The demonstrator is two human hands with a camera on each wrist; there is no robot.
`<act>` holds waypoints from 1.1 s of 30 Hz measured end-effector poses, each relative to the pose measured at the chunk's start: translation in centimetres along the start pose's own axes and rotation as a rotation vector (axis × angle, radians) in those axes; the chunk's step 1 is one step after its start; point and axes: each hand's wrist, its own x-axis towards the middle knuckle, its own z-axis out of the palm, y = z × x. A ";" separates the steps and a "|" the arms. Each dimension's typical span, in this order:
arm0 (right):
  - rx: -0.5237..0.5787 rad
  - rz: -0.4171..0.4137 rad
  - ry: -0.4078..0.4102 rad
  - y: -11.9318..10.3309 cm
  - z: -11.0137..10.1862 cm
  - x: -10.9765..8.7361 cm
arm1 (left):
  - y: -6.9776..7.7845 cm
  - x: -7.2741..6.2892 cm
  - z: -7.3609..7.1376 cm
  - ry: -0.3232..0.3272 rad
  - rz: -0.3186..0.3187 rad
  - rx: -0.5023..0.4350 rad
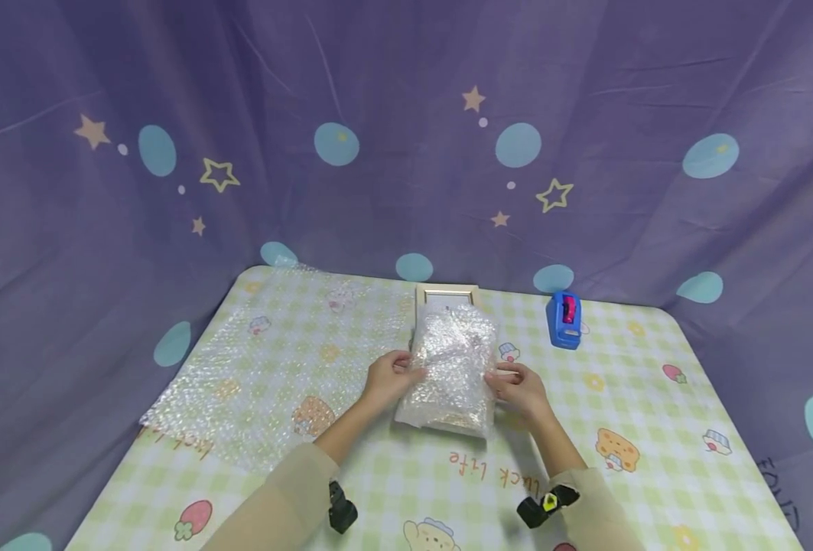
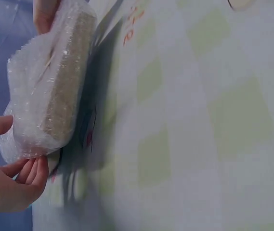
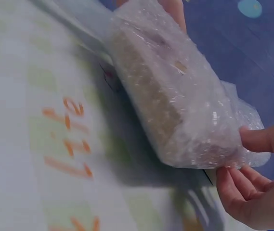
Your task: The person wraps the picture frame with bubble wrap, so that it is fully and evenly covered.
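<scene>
A flat rectangular bundle in bubble wrap (image 1: 456, 367) is held between both hands, its near end tilted up above the tablecloth. My left hand (image 1: 388, 379) grips its left edge, thumb on top and fingers beneath, as the left wrist view shows of the hand (image 2: 19, 180). On the opposite edge, my right hand (image 1: 519, 389) pinches the bundle the same way; in the right wrist view its fingers (image 3: 238, 190) curl under the wrap (image 3: 199, 115). A tan, thick edge shows through the plastic. Behind the bundle lies a framed item (image 1: 447, 294) with a pale gold border, partly covered from view.
A large loose sheet of bubble wrap (image 1: 268, 360) spreads over the left of the table. At the back right stands a blue tape dispenser (image 1: 563, 321) with a pink roll. The checkered tablecloth (image 1: 654, 428) ends at a purple patterned curtain (image 1: 406, 207).
</scene>
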 end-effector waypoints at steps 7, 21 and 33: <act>-0.042 0.021 -0.050 1.3 -4.4 -0.5 | 1.2 0.2 3.5 -0.072 -0.018 -0.019; -0.234 0.091 0.001 3.1 -11.0 -2.2 | 2.0 -0.6 9.6 -0.222 -0.053 -0.173; -0.371 0.098 0.086 4.0 -13.4 -2.9 | 2.8 -2.1 11.7 -0.349 -0.034 -0.100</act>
